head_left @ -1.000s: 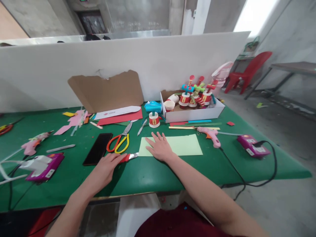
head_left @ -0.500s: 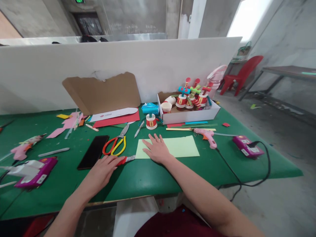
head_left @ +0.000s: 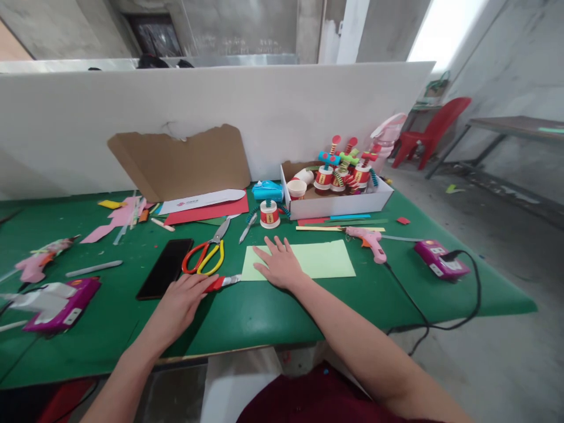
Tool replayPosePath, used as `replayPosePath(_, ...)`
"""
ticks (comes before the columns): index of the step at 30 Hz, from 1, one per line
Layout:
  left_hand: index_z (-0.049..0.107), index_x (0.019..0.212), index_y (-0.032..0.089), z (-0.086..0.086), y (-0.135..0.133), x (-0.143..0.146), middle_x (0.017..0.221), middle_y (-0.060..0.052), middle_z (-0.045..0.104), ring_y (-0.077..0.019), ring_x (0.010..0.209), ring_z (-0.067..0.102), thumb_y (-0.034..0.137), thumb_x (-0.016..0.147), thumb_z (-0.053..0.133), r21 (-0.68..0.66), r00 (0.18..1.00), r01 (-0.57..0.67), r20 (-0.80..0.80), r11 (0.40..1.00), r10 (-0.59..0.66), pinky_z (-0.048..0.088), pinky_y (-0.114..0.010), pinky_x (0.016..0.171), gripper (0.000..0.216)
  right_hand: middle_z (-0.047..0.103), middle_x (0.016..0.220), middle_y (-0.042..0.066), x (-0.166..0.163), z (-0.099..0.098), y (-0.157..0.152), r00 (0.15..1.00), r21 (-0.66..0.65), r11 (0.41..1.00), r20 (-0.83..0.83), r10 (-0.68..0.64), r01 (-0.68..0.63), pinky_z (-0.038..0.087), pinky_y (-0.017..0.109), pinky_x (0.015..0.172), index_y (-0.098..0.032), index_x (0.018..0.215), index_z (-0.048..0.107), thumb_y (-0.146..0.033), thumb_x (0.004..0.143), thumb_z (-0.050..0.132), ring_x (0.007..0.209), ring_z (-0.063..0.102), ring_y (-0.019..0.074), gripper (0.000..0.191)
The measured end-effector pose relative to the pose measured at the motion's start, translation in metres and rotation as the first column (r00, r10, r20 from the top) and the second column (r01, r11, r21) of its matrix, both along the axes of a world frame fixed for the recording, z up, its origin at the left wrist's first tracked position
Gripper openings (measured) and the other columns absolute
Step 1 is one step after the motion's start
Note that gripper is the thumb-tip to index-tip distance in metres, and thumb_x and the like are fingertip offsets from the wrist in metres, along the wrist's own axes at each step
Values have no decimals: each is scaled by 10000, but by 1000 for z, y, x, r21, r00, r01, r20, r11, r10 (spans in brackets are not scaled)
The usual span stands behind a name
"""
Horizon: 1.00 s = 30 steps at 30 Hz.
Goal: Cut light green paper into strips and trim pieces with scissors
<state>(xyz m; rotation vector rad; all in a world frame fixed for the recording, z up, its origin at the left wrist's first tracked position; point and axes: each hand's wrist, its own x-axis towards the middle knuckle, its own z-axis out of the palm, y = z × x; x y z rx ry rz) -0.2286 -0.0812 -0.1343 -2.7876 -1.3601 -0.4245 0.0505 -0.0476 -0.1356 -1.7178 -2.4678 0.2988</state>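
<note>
My right hand (head_left: 281, 265) lies flat with spread fingers on a pale green sheet of paper (head_left: 330, 259). Closed around a red utility knife (head_left: 215, 284), my left hand (head_left: 187, 292) rests on the table to the left of the sheet. The knife's blade end points right and reaches the sheet's lower left corner. Scissors (head_left: 214, 252) with one red and one yellow handle lie just beyond my left hand. Beside that hand is a black phone (head_left: 165, 270). A paper-cup figure (head_left: 269, 215) with coiled green arms stands behind the sheet, next to a pen (head_left: 247, 229).
A white box (head_left: 339, 207) of similar cup figures stands at the back. Pink glue guns lie at right (head_left: 370, 242) and left (head_left: 37, 264), near purple power blocks (head_left: 442, 260). Brown cardboard (head_left: 185, 161) leans on the white partition (head_left: 264, 117). Paper scraps (head_left: 117, 217) lie at left.
The whole view has shifted very slightly. Both hands, the knife and the sheet keep their places on the table.
</note>
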Motion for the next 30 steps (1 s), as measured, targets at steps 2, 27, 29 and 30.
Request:
replayPosePath(2, 593, 1247, 212, 0, -1, 1, 1129, -86, 670, -223, 968, 584, 218, 947, 351, 5, 1000, -4, 6, 1000, 4, 467, -369, 839, 386, 241, 1578, 79, 0, -1, 0, 1000, 1, 1000, 2, -2, 2, 139, 531, 1160, -313, 1465, 353, -565, 961, 276, 1446, 184, 338, 568)
replayPosePath(27, 559, 1282, 208, 6, -18, 23, 1101, -90, 645, -210, 961, 541, 139, 934, 355, -27, 998, -68, 0, 997, 68, 456, -357, 825, 409, 244, 1577, 74, 0, -2, 3, 1000, 7, 1000, 12, 3, -3, 130, 532, 1155, -320, 1463, 354, -553, 966, 268, 1447, 186, 334, 556)
replayPosePath(29, 568, 1274, 204, 6, -19, 25, 1103, -99, 641, -215, 975, 539, 138, 931, 360, -24, 998, -69, 3, 997, 69, 459, -365, 839, 407, 241, 1578, 72, 0, -2, 3, 1000, 1, 1000, 11, -2, 2, 128, 532, 1154, -323, 1462, 355, -553, 967, 267, 1449, 183, 327, 553)
replayPosePath(30, 572, 1271, 205, 6, -19, 26, 1103, -102, 641, -217, 977, 539, 139, 930, 361, -26, 998, -68, 1, 997, 68, 460, -369, 844, 407, 241, 1578, 72, 0, -2, 3, 1000, 0, 1000, 10, -4, 4, 127, 532, 1154, -324, 1462, 356, -552, 967, 267, 1449, 183, 326, 552)
